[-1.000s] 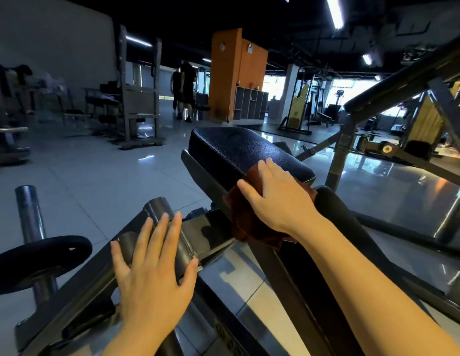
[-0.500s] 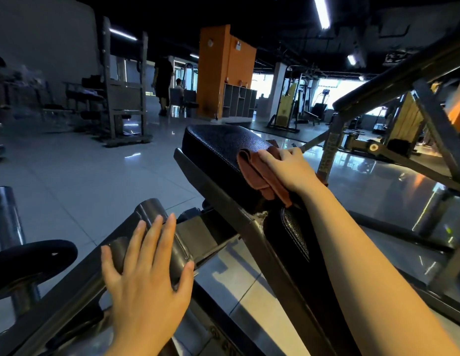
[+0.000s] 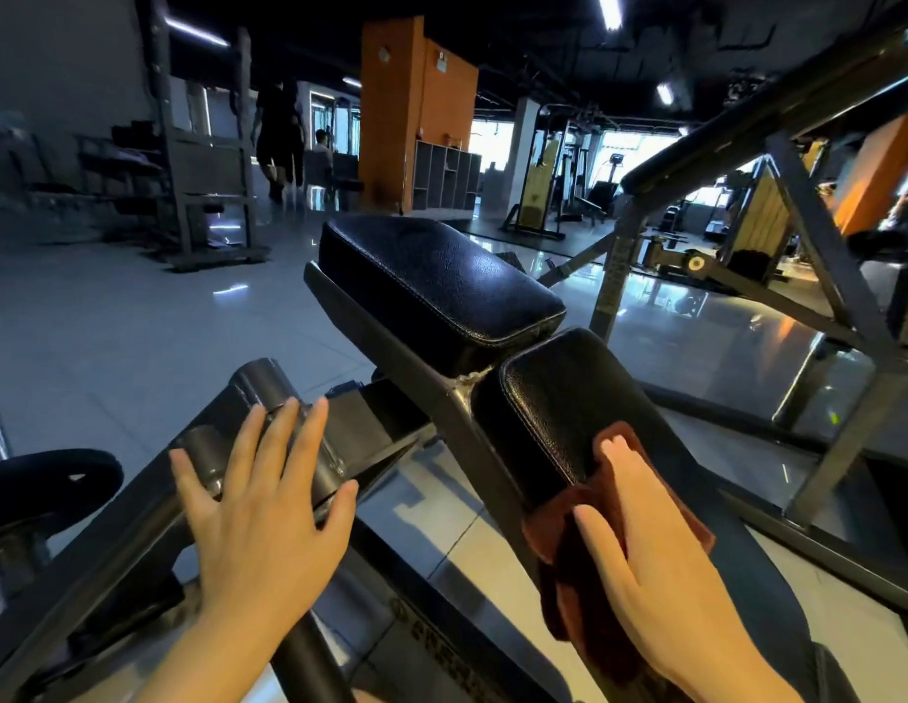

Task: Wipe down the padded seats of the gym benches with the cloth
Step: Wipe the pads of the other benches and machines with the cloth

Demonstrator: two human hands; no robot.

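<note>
My right hand (image 3: 639, 565) lies flat on the brown cloth (image 3: 584, 591), fingers straight and together, pressing it against the lower black pad (image 3: 553, 413) of the bench. The cloth covers the near end of that pad, along its left edge, and part of it hangs over the left side toward the frame. The pad's far end is bare and shows a stitched seam.

The upper pad (image 3: 431, 276) sits just beyond, tilted, with a narrow gap between the two at the metal bracket (image 3: 462, 385). No cloth or hand touches it.

My left hand (image 3: 259, 520) rests palm down on the grey steel arm (image 3: 137, 504) of the machine to the left of the bench. Fingers are spread and straight, gripping nothing; the fingertips reach a round sleeve (image 3: 262, 385) at the arm's far end.

A black weight plate (image 3: 46, 484) is at the left edge. The tiled floor (image 3: 137, 322) is glossy. Further off stand an orange column (image 3: 416, 114), a weight rack (image 3: 203, 159) and a person (image 3: 279, 139), blurred.
</note>
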